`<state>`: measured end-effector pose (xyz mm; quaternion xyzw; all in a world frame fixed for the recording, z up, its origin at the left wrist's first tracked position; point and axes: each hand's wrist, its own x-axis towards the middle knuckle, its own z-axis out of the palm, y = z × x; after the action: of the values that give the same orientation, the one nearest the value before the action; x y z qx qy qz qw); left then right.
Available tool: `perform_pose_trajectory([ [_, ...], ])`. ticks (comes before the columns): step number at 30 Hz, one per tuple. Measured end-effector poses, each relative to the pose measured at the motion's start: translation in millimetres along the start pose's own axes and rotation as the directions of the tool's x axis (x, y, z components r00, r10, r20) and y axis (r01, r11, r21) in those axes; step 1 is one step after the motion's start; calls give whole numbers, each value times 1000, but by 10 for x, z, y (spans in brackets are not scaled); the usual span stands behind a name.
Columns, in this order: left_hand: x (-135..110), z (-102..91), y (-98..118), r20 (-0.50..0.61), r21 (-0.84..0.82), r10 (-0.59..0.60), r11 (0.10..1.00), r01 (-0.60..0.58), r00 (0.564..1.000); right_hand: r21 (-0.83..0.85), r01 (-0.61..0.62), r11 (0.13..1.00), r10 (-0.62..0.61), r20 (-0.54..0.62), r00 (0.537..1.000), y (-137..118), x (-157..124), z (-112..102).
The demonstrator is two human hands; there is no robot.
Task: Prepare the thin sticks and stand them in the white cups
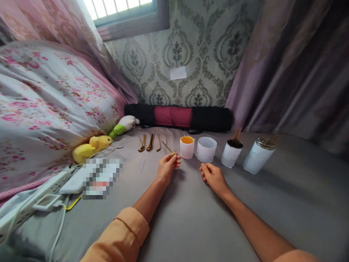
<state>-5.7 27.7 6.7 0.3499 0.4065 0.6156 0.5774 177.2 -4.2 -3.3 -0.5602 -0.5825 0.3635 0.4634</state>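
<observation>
My left hand (167, 168) is closed in a pinch on a thin gold-coloured rod (167, 147), which slants up and to the left from the fingertips. Just to the right of that hand stands a white-wrapped cup (187, 150) with an orange inside. Beside it is a wider whitish cup (206, 151). My right hand (214, 177) rests just in front of this wider cup, its fingers curled together with nothing visible in them. Several similar gold rods with bent lower ends lie in small groups, among them a middle bunch (150, 142) and a single rod (158, 142).
To the right stand a white-wrapped container with a dark rim (231, 154) and a tilted-looking white-wrapped jar (258, 157). A black and maroon roll (174, 117) lies along the wall. At left are a yellow plush toy (91, 147), a power strip (46, 193) and cables.
</observation>
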Motion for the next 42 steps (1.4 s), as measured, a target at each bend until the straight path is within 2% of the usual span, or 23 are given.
perform_pose_trajectory([
  [5, -149, 55, 29, 26, 144, 97, 984, -100, 995, 17, 6, 1000, -6, 0, 1000, -4, -9, -6],
  [9, -241, 108, 12, 95, 267, 203, 938, -222, 974, 21, -4, 1000, 4, -1, 1000, -23, -17, -14],
  [17, -403, 133, -88, 269, 435, 252, 830, -350, 930, 55, -26, 998, 25, 24, 999, -65, -37, -24],
  [26, -487, 186, -21, 497, 520, 333, 625, -582, 801, 124, -40, 991, 35, 44, 998, -139, -54, -52],
  [34, -482, 160, -82, 598, 487, 364, 542, -685, 714, 252, -38, 967, 20, 72, 997, -276, -105, -91],
  [38, -456, 114, -121, 662, 481, 361, 467, -742, 657, 269, -31, 963, 8, 87, 996, -344, -120, -93],
  [42, -434, 83, -152, 704, 486, 342, 408, -773, 622, 280, -12, 960, -13, 84, 996, -391, -121, -110],
])
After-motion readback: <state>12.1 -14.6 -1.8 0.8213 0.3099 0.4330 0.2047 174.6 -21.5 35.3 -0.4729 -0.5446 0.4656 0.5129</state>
